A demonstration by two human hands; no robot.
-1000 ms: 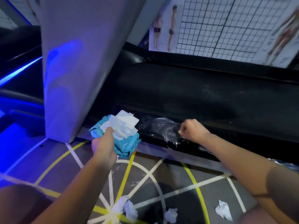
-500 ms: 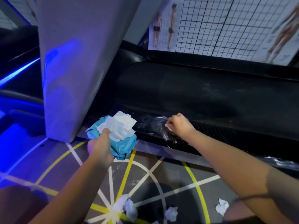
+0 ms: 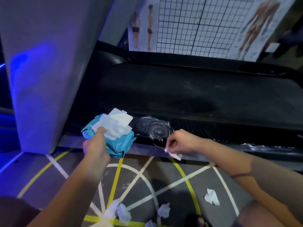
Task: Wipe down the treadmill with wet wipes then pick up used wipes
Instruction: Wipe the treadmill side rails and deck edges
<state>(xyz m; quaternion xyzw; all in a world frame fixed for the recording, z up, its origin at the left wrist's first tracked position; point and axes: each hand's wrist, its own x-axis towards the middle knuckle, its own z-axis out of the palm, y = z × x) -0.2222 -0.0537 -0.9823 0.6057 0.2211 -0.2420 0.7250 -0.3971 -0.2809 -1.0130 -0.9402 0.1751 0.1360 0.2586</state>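
**Wiping stage, head view.** The left hand (image 3: 96, 148) grasped a teal wet-wipe pack (image 3: 114, 140), its clear lid flipped open, at the near side rail of the treadmill (image 3: 180, 95). The right hand (image 3: 182, 142) pinched a small crumpled wipe (image 3: 173, 154) at the rail's near edge, just near and right of a wet swirl mark (image 3: 154, 128) on the dark surface. Crumpled used wipes (image 3: 211, 196) lay scattered on the line-marked floor (image 3: 49, 182), nearest the person. A gridded posture chart (image 3: 196, 25) stood beyond the treadmill.
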